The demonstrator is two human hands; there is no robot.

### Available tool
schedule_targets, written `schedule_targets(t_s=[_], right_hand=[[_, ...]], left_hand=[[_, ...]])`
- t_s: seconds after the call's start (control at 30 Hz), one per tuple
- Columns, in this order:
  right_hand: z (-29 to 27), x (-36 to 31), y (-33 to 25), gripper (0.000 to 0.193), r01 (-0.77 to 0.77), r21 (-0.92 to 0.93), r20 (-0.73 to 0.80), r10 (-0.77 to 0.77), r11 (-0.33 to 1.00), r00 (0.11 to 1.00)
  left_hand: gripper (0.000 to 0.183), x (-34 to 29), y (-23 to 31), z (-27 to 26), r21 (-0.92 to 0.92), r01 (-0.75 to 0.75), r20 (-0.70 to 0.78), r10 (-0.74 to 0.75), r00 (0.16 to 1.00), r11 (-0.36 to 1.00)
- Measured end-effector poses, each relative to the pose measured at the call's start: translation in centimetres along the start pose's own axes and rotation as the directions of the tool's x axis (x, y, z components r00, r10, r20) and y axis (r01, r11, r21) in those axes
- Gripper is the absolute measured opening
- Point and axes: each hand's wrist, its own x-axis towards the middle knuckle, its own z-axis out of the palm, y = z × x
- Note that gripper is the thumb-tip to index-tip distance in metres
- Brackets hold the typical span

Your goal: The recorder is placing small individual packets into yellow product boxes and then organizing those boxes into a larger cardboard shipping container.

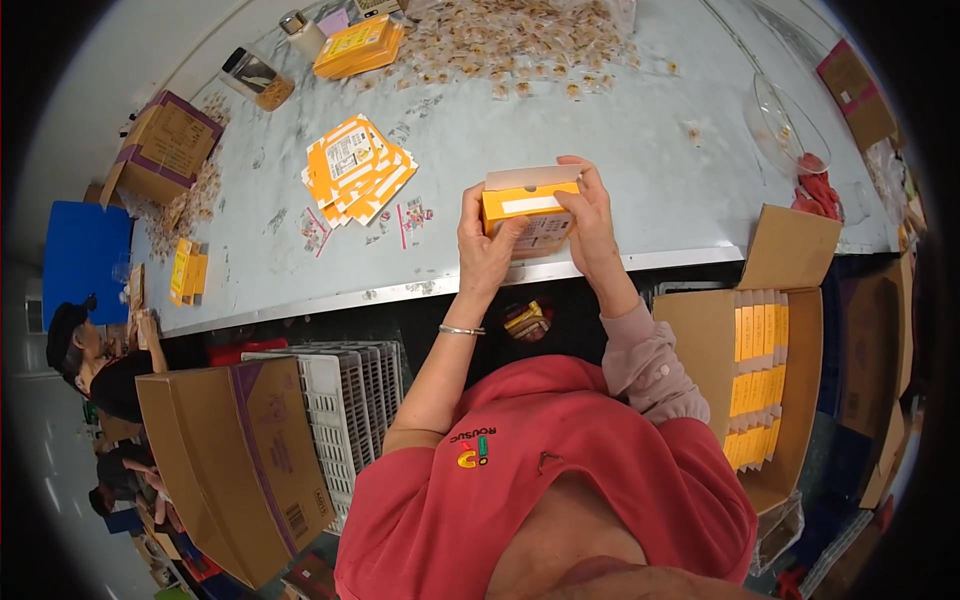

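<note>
A small yellow carton with a white strip is held between my two hands just above the table's near edge. Its pale flap stands up along the far side. My left hand grips the carton's left side, thumb across the near face. My right hand closes round the right side, with its thumb on the top near the strip. The carton's underside is hidden. Left of my hands lies a fanned stack of flat yellow-and-white cartons, with small clear packets beside it.
A heap of small clear packets covers the table's far side. An open cardboard box filled with yellow cartons stands at my right. At my left are a closed cardboard box and white plastic crates. Another person sits far left.
</note>
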Motion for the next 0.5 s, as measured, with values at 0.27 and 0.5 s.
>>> schedule_targets(t_s=[0.27,0.5], right_hand=[[0.4,0.5,-1.4,0.059,-0.026,0.106,0.042,0.022,0.994,0.999],[0.5,3.9,-0.6,0.069,0.268,-0.544,0.457,0.013,0.795,0.889]], left_hand=[[0.052,1.4,-0.7,-0.4,0.015,-0.164,-0.005,0.164,0.986,0.986],[0.042,1.8,-3.8,-3.1,-0.244,0.144,-0.083,-0.169,0.982,0.959]])
